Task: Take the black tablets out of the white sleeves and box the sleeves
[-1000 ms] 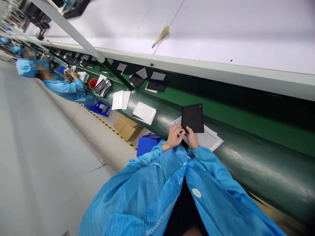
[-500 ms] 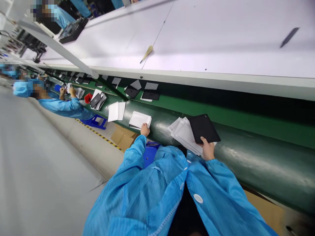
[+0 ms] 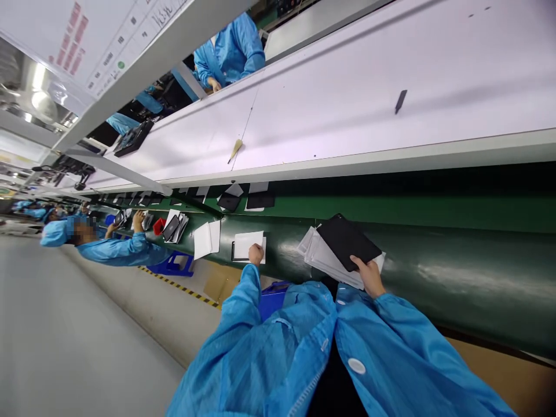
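Note:
My right hand (image 3: 368, 275) grips the lower right corner of a black tablet (image 3: 345, 240), thumb on top. The tablet lies tilted over a fanned stack of white sheets or sleeves (image 3: 321, 260) on the green surface in front of me. My left hand (image 3: 256, 253) is closed at the lower right of a white sheet (image 3: 247, 240). Beneath that sheet a dark-edged flat thing shows along its left and bottom sides; its fingertips are hidden.
White sheets (image 3: 202, 240) lie to the left, then a stack with a dark device (image 3: 171, 227) and a red container (image 3: 158, 226). A co-worker (image 3: 117, 249) handles things farther left. The green belt (image 3: 295, 204) carries tablets. Above it, the white shelf (image 3: 347, 116) holds a yellow-handled tool (image 3: 236, 149).
My left hand has turned into a tighter fist, and the white sheet has shifted, baring a dark edge below. The tablet in my right hand has rotated slightly. The camera view has tilted upward.

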A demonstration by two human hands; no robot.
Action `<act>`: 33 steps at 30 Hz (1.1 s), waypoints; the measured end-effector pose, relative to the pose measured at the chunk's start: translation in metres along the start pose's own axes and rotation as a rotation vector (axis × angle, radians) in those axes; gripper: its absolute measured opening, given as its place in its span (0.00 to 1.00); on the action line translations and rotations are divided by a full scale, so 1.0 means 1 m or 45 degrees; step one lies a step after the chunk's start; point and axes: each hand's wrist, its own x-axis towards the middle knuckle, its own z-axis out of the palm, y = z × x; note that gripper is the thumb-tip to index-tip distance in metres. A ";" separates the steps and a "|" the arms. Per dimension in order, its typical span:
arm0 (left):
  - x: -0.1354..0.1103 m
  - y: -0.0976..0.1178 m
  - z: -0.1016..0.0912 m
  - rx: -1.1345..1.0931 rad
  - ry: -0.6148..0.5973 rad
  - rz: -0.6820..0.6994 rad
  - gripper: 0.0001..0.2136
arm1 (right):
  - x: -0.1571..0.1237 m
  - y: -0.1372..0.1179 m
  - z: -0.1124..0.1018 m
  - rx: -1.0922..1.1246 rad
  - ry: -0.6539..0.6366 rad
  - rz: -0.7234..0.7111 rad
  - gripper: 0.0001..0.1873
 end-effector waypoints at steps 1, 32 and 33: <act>-0.003 0.005 0.005 -0.039 -0.020 -0.027 0.14 | 0.001 -0.001 -0.001 -0.013 0.003 -0.008 0.23; -0.103 0.114 0.093 -0.570 -0.298 0.074 0.14 | -0.005 -0.031 -0.003 -0.696 -0.369 -0.217 0.12; -0.103 0.118 0.090 -0.551 -0.295 0.083 0.14 | -0.003 -0.033 -0.004 -0.715 -0.392 -0.209 0.12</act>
